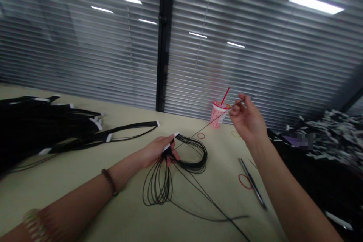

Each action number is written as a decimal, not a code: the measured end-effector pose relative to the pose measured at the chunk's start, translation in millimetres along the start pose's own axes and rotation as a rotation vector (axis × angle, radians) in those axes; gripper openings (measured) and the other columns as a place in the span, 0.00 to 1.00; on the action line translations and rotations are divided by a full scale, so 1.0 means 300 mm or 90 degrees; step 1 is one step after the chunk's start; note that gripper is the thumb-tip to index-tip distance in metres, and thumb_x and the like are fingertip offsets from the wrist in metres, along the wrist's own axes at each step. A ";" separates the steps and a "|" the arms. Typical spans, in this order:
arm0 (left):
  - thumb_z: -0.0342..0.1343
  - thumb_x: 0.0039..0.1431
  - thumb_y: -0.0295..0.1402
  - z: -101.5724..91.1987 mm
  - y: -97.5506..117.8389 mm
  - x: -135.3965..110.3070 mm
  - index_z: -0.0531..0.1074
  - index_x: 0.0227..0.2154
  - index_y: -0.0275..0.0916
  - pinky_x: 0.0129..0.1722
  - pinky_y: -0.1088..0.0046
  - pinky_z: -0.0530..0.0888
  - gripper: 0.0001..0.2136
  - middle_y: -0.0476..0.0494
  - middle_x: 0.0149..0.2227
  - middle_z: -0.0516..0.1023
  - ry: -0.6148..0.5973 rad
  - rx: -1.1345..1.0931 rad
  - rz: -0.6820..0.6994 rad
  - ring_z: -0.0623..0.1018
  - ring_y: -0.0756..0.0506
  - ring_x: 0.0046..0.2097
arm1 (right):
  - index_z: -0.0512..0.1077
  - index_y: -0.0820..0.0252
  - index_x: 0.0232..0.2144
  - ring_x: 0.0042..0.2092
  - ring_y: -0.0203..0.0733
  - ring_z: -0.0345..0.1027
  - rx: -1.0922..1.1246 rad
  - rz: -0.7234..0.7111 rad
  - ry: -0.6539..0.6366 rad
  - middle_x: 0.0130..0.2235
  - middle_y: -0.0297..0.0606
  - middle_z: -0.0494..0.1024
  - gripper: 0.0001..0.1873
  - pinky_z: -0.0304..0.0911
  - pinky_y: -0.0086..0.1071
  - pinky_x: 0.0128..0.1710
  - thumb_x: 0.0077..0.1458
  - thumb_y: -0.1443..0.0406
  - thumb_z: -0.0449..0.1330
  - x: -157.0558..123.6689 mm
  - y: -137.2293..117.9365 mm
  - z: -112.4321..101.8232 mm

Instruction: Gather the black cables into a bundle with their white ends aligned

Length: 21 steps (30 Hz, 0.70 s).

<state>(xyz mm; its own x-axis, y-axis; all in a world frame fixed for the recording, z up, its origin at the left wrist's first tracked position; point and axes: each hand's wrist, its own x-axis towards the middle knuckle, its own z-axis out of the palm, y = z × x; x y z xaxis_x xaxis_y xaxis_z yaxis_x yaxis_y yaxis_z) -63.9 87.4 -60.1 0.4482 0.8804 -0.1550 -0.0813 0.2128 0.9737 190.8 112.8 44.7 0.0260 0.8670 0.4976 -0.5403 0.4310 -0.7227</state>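
One strand (211,123) pinched in R fingers (237,106) over tbl edge (181,116), L fingers (171,144) clenching blk wire loops (193,155).

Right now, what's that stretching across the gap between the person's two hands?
In the head view, a thin black wire runs from the looped wire bundle gripped in the left hand up to the fingers of the right hand.

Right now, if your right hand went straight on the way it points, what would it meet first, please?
Your right hand would probably meet the pink cup with the red straw, though depth is unclear.
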 end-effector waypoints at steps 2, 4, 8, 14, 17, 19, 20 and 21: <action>0.43 0.53 0.47 0.003 0.004 -0.002 0.58 0.22 0.37 0.13 0.79 0.63 0.17 0.41 0.22 0.76 0.013 -0.002 -0.005 0.73 0.48 0.19 | 0.71 0.59 0.30 0.24 0.25 0.59 -0.086 0.005 -0.025 0.28 0.31 0.69 0.09 0.56 0.21 0.21 0.45 0.61 0.60 -0.009 0.021 0.008; 0.45 0.52 0.47 0.006 0.006 -0.004 0.58 0.22 0.37 0.13 0.79 0.64 0.16 0.43 0.21 0.75 0.024 -0.013 -0.008 0.74 0.47 0.21 | 0.71 0.61 0.32 0.21 0.26 0.57 -0.230 0.012 -0.072 0.26 0.32 0.69 0.11 0.54 0.22 0.19 0.44 0.61 0.60 -0.028 0.062 0.025; 0.47 0.50 0.47 0.010 0.006 -0.007 0.59 0.22 0.37 0.12 0.79 0.64 0.17 0.46 0.19 0.73 0.030 -0.036 -0.008 0.75 0.46 0.23 | 0.69 0.63 0.34 0.19 0.29 0.58 -0.508 -0.006 -0.174 0.19 0.30 0.67 0.12 0.53 0.23 0.18 0.47 0.62 0.57 -0.097 0.188 0.071; 0.47 0.51 0.47 0.008 0.007 -0.010 0.60 0.22 0.37 0.12 0.79 0.64 0.16 0.47 0.18 0.72 0.020 -0.033 -0.010 0.75 0.46 0.23 | 0.68 0.63 0.22 0.21 0.30 0.60 -0.816 -0.060 -0.269 0.20 0.31 0.69 0.06 0.52 0.23 0.22 0.47 0.67 0.54 -0.236 0.364 0.113; 0.47 0.51 0.45 0.001 0.009 -0.010 0.60 0.21 0.37 0.12 0.79 0.64 0.16 0.46 0.17 0.72 0.011 -0.038 -0.019 0.75 0.46 0.23 | 0.67 0.62 0.25 0.25 0.33 0.63 -0.930 -0.109 -0.308 0.23 0.33 0.71 0.07 0.53 0.25 0.25 0.49 0.65 0.52 -0.281 0.399 0.117; 0.48 0.51 0.44 0.000 0.011 -0.010 0.60 0.20 0.36 0.12 0.79 0.64 0.16 0.47 0.17 0.71 0.008 -0.040 -0.018 0.74 0.47 0.22 | 0.67 0.62 0.26 0.27 0.36 0.65 -0.995 -0.134 -0.335 0.25 0.36 0.72 0.08 0.53 0.27 0.27 0.51 0.64 0.51 -0.297 0.410 0.116; 0.48 0.51 0.44 0.000 0.013 -0.010 0.60 0.20 0.36 0.11 0.79 0.64 0.15 0.47 0.17 0.71 0.008 -0.042 -0.018 0.74 0.47 0.22 | 0.67 0.62 0.27 0.28 0.37 0.65 -1.017 -0.139 -0.344 0.26 0.36 0.72 0.09 0.54 0.28 0.28 0.52 0.64 0.50 -0.301 0.413 0.114; 0.49 0.51 0.43 0.000 0.014 -0.010 0.61 0.20 0.36 0.11 0.79 0.64 0.15 0.47 0.17 0.70 0.008 -0.044 -0.018 0.74 0.47 0.21 | 0.67 0.62 0.27 0.29 0.37 0.66 -1.031 -0.139 -0.352 0.26 0.37 0.73 0.09 0.54 0.28 0.29 0.52 0.63 0.50 -0.304 0.415 0.113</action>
<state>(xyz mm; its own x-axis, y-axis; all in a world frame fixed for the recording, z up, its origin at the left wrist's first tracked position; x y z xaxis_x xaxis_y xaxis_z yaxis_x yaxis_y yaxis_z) -65.5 85.5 -55.5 0.4405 0.8786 -0.1846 -0.1298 0.2658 0.9553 92.7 79.1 -74.5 -0.4789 0.7305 0.4869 0.7722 0.6143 -0.1621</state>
